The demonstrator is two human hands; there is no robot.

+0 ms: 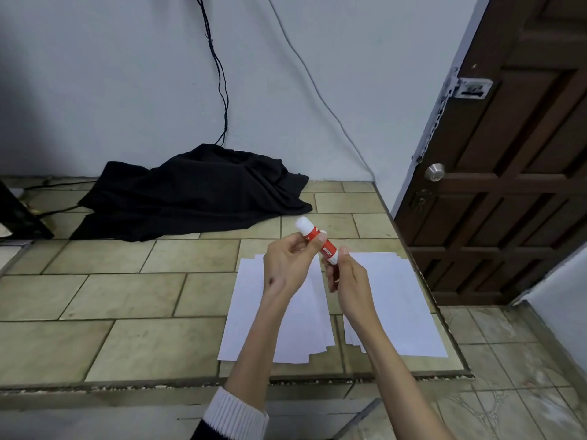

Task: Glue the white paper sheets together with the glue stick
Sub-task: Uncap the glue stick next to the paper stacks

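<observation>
A red and white glue stick [317,238] is held up above the tiled counter, white cap end pointing up and left. My left hand [290,263] grips its upper part near the cap. My right hand [344,276] holds its lower end. Two stacks of white paper sheets lie on the counter below: the left stack [254,325] is fanned slightly, and the right stack [403,300] lies near the counter's right edge. My forearms cover parts of both stacks.
A crumpled black cloth [197,192] lies at the back of the tiled counter [127,296], with cables running up the wall. A dark object [19,214] stands at the far left. A brown door [508,173] is to the right, beyond the counter edge.
</observation>
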